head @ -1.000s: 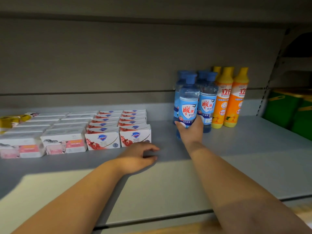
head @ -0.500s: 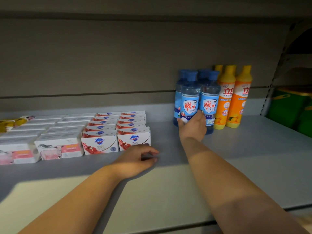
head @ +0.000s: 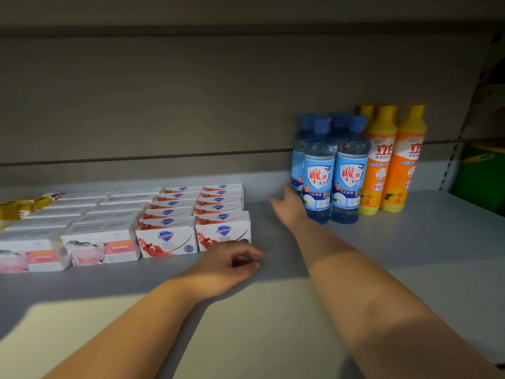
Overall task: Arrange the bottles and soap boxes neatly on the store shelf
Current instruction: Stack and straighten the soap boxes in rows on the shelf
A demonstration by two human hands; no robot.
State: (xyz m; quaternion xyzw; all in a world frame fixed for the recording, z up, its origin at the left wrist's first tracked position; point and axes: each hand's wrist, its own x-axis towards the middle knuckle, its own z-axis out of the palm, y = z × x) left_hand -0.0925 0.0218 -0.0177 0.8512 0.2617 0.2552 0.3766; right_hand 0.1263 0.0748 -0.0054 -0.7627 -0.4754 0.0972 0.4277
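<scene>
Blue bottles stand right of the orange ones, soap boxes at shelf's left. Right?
No. The head view shows the blue bottles standing left of the orange bottles, not right. The soap boxes are at the left of the shelf.

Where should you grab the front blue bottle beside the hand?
Take the front blue bottle round its labelled middle, coming from the left front. It stands upright and round. That side is free, where the right hand is, but a twin bottle crowds its right.
</scene>
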